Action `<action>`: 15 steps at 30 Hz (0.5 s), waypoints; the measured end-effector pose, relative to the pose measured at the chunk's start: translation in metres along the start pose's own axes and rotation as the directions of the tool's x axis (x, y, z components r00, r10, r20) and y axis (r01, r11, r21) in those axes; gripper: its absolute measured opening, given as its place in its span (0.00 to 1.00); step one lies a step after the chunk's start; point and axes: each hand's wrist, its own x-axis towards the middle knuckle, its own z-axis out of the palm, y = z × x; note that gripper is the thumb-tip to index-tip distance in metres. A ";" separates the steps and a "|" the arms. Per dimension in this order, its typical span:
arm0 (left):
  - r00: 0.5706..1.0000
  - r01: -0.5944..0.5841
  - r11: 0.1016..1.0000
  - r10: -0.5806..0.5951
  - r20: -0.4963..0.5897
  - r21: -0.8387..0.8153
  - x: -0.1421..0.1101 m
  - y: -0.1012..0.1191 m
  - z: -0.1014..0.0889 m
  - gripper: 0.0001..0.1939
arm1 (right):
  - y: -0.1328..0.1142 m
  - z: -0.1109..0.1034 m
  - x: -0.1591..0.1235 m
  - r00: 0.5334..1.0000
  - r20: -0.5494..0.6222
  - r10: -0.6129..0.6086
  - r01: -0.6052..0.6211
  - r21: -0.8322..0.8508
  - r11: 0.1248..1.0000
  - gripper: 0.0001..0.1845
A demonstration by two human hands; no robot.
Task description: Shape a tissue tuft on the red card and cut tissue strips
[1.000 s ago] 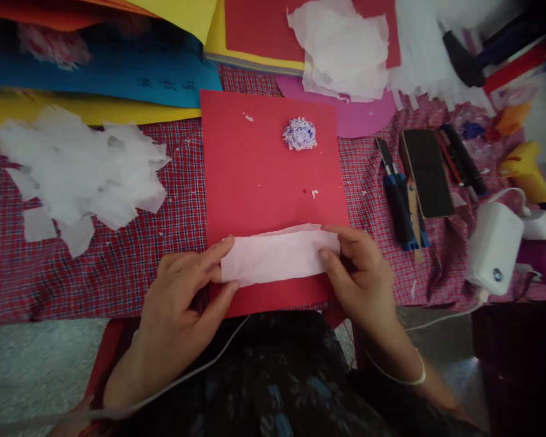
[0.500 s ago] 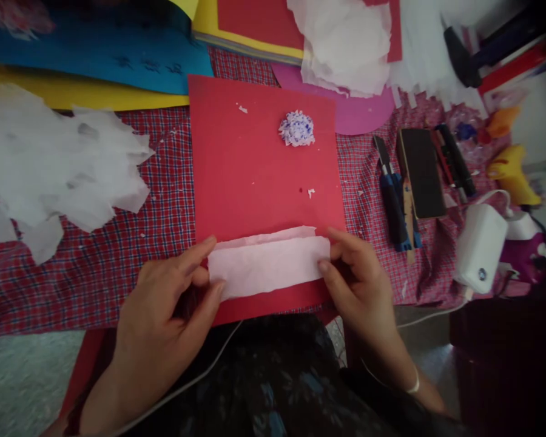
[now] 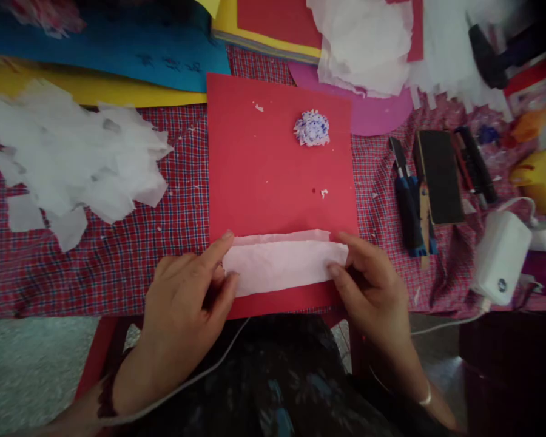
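Note:
A folded strip of thin white paper (image 3: 284, 267) lies across the near part of a red paper sheet (image 3: 264, 164), its back edge showing as a second layer. My left hand (image 3: 186, 303) pinches the strip's left end between thumb and fingers. At the opposite end, my right hand (image 3: 373, 291) grips the strip, thumb in front and index finger behind. Farther back on the red sheet sits a ruffled white-and-blue paper ball (image 3: 312, 128). Small white scraps (image 3: 324, 193) are scattered near it.
Loose white paper pieces (image 3: 73, 158) cover the left side of the checked cloth (image 3: 182, 212). To the right lie a box cutter (image 3: 407, 200), a dark phone-like slab (image 3: 440, 176), pens (image 3: 475, 164) and a white adapter with a cable (image 3: 503, 258). More white paper (image 3: 366, 45) rests behind.
The view has shifted, so everything appears farther right. Both hands keep their hold on the paper strip, which looks nearly unchanged.

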 end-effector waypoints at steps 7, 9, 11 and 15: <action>0.999 0.048 0.998 -0.048 0.008 -0.035 -0.001 0.001 -0.008 0.20 | -0.007 0.005 0.006 0.997 -0.056 -0.054 0.048 -0.113 0.992 0.23; 0.999 0.033 0.997 -0.032 0.019 -0.065 -0.002 0.000 -0.009 0.21 | -0.007 0.004 0.005 0.996 -0.050 -0.067 0.060 -0.127 0.990 0.25; 1.000 0.014 0.996 -0.012 0.029 -0.093 -0.003 -0.002 -0.008 0.23 | -0.007 0.004 0.005 0.997 -0.033 -0.075 0.070 -0.121 0.990 0.26; 0.997 0.037 0.992 -0.028 0.075 -0.125 -0.009 -0.010 -0.002 0.30 | -0.008 0.002 0.004 0.994 -0.009 -0.107 0.106 -0.088 0.990 0.26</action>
